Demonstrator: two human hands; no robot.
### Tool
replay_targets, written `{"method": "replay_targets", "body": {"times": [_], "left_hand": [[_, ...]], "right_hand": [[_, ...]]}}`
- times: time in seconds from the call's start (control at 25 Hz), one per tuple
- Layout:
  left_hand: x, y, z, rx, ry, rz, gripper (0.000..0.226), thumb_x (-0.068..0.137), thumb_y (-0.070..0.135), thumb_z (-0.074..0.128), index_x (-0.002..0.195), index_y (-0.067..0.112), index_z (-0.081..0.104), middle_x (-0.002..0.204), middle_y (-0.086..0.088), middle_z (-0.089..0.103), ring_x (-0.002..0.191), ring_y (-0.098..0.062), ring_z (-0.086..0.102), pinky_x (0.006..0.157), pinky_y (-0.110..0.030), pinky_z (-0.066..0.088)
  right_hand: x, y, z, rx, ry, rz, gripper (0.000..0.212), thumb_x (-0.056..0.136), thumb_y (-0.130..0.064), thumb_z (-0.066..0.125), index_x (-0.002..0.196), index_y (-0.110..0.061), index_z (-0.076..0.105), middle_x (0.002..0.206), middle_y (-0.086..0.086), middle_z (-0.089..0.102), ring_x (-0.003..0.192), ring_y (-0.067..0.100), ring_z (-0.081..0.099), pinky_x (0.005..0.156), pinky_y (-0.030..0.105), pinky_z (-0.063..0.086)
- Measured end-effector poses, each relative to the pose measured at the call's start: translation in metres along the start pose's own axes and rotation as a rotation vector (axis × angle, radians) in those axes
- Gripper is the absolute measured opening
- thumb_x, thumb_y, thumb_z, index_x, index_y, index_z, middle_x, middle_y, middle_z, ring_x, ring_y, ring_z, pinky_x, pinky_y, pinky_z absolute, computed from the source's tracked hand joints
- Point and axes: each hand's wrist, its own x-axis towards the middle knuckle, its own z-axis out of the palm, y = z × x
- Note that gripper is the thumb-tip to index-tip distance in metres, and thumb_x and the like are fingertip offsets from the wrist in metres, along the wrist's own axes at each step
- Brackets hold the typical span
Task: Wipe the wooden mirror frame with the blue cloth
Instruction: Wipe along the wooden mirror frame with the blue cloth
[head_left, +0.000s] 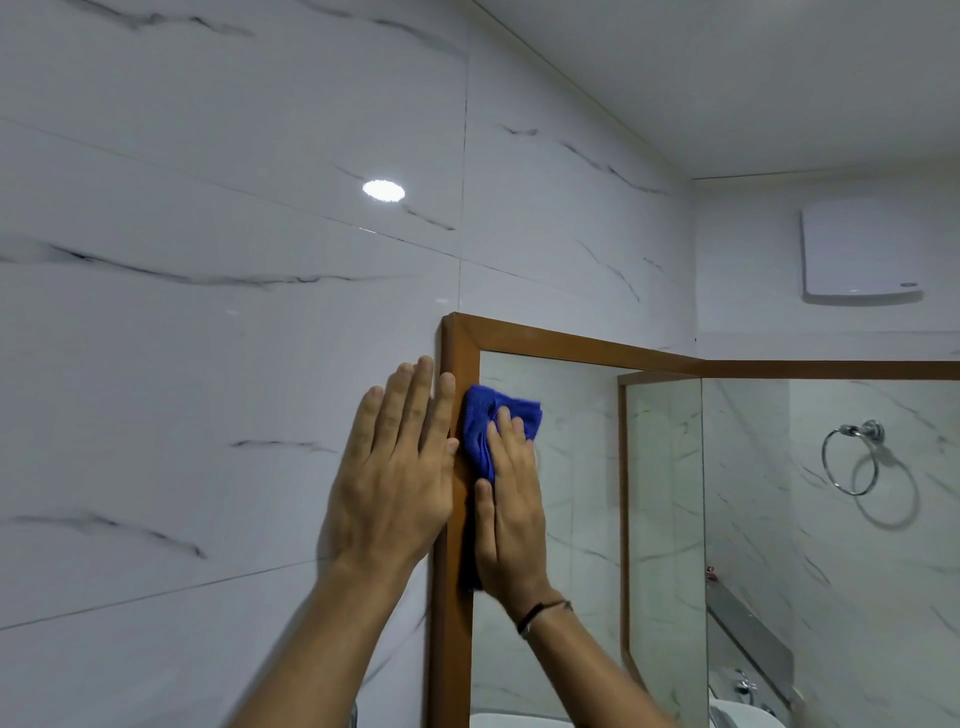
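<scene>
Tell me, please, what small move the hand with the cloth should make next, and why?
Probably slide the right hand and folded blue cloth up the wooden mirror frame: the cloth sits just below the top corner, half on the glass, while the left hand braces flat against the marble wall tile.

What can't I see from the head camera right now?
- Frame: its left side, partly hidden behind the cloth and the right hand; lower end cut off by the bottom edge.
- Cloth: most of it is under the right hand.
- Left hand: palm faces the wall, so contact is hidden.
- Dust on the frame: too fine to tell.
</scene>
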Motion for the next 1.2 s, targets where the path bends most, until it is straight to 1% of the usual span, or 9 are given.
{"method": "replay_targets", "body": {"times": [0.2,0.32,0.44,0.56,0.68,0.84,0.92,1.08,1.2], "left_hand": [[-0.003,0.002,0.003,0.009,0.021,-0.030,0.070,0.122,0.041,0.022,0.180,0.005,0.006,0.188,-0.019,0.000,0.175,-0.033,0.005,0.142,-0.050,0.012],[-0.003,0.007,0.004,-0.005,0.020,-0.015,0.068,0.122,0.039,0.018,0.180,0.005,0.006,0.188,-0.020,0.001,0.175,-0.034,0.006,0.142,-0.050,0.013],[-0.004,0.005,0.005,-0.015,0.021,-0.022,0.067,0.123,0.038,0.019,0.180,0.006,0.008,0.188,-0.019,0.003,0.175,-0.034,0.006,0.142,-0.052,0.018],[-0.004,0.005,0.006,-0.005,0.024,-0.022,0.066,0.123,0.038,0.019,0.180,0.006,0.007,0.188,-0.019,0.003,0.175,-0.033,0.006,0.142,-0.052,0.018],[-0.004,0.008,0.001,0.005,-0.020,-0.022,0.067,0.123,0.037,0.019,0.180,0.005,0.003,0.188,-0.020,0.001,0.175,-0.034,0.005,0.142,-0.052,0.018],[-0.006,0.007,-0.003,0.030,-0.043,-0.025,0.068,0.123,0.038,0.020,0.180,0.005,0.003,0.188,-0.019,0.000,0.175,-0.034,0.004,0.142,-0.050,0.015],[-0.007,0.010,-0.005,0.029,-0.039,-0.020,0.067,0.123,0.038,0.019,0.180,0.005,0.004,0.188,-0.020,0.001,0.175,-0.034,0.003,0.142,-0.051,0.014],[-0.013,0.011,0.002,0.009,-0.018,-0.012,0.065,0.124,0.035,0.018,0.180,0.005,0.005,0.188,-0.019,0.004,0.175,-0.034,0.007,0.141,-0.052,0.020],[-0.027,0.016,0.005,-0.018,-0.026,-0.070,0.066,0.124,0.036,0.018,0.179,0.003,0.006,0.188,-0.018,0.005,0.175,-0.033,0.007,0.142,-0.051,0.017]], "right_hand": [[-0.109,0.001,0.002,-0.080,-0.065,0.083,0.062,0.121,-0.045,0.022,0.179,-0.024,0.014,0.189,0.000,0.014,0.176,0.024,0.016,0.139,0.051,0.017],[-0.051,-0.004,-0.002,-0.072,-0.042,0.044,0.061,0.121,-0.042,0.022,0.179,-0.024,0.013,0.189,-0.001,0.011,0.176,0.025,0.016,0.142,0.049,0.014],[0.044,-0.012,-0.003,-0.057,-0.013,0.017,0.062,0.117,-0.030,0.034,0.176,-0.015,0.021,0.188,0.008,0.017,0.176,0.029,0.015,0.143,0.055,0.014],[0.066,-0.009,-0.002,-0.065,0.005,0.045,0.060,0.117,-0.028,0.035,0.176,-0.016,0.029,0.188,0.006,0.018,0.177,0.026,0.012,0.144,0.051,0.012],[-0.004,-0.006,0.003,-0.033,-0.001,0.089,0.059,0.120,-0.035,0.031,0.176,-0.018,0.026,0.188,0.001,0.017,0.176,0.025,0.013,0.143,0.053,0.013],[-0.095,-0.012,-0.002,-0.051,-0.062,0.095,0.058,0.122,-0.040,0.025,0.178,-0.033,0.015,0.189,-0.005,0.010,0.177,0.023,0.012,0.137,0.059,0.018],[-0.064,-0.016,-0.005,-0.019,-0.051,0.078,0.059,0.119,-0.032,0.033,0.176,-0.029,0.019,0.189,-0.004,0.010,0.176,0.024,0.013,0.138,0.060,0.018],[0.038,-0.018,-0.003,-0.012,0.013,0.084,0.059,0.115,-0.026,0.037,0.172,-0.010,0.033,0.185,0.010,0.025,0.175,0.031,0.019,0.143,0.056,0.014],[0.032,-0.005,0.003,-0.009,0.029,0.049,0.058,0.119,-0.032,0.035,0.173,-0.012,0.034,0.185,0.011,0.026,0.176,0.030,0.018,0.143,0.054,0.014]]}}
